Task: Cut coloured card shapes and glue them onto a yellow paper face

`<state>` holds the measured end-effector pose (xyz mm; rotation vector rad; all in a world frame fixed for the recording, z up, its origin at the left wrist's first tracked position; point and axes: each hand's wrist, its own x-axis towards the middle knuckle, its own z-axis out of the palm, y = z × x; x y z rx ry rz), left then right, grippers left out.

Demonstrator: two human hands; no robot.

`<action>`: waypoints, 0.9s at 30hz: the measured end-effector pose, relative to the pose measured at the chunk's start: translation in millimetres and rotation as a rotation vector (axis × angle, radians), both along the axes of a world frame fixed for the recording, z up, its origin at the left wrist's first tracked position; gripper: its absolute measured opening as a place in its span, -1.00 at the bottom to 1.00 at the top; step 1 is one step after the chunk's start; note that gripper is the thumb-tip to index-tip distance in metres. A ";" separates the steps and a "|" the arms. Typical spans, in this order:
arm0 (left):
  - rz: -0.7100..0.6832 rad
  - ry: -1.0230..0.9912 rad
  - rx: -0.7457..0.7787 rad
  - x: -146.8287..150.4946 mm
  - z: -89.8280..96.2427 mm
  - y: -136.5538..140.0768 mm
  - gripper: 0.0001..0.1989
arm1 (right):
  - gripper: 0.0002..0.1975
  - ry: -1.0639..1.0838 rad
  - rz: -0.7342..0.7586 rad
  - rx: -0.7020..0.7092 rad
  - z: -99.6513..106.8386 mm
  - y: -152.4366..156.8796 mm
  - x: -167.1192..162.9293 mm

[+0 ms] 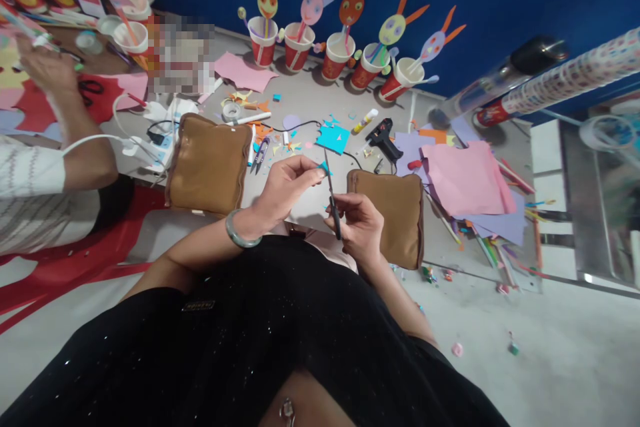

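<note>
Between the thumb and fingers of my left hand [287, 188] is a small piece of blue paper [324, 167]. My right hand [361, 223] grips a pair of scissors [334, 205] by the dark handles, blades pointing away from me. The blades lie right beside the blue piece; I cannot tell if they are cutting into it. Just beyond them a larger blue paper sheet [334, 138] with a notched edge lies on the table. A black glue gun [386, 138] and a glue stick [365, 121] rest to its right. Thread snips [260, 155] lie left of my hands.
Brown cushions [209, 163] flank my hands, the right cushion [387, 213] under my right wrist's side. Paper cups [338, 57] with rabbit figures line the back wall. Pink paper [467, 177] is stacked at right. Another person's hand [50, 67] works at far left. Scraps litter the table.
</note>
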<state>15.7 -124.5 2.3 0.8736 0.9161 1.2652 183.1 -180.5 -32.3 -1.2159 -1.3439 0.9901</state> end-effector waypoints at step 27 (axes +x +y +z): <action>-0.060 0.140 0.115 -9.7 4.4 -1.8 -0.94 | -0.54 0.030 0.182 -0.039 16.2 9.8 29.3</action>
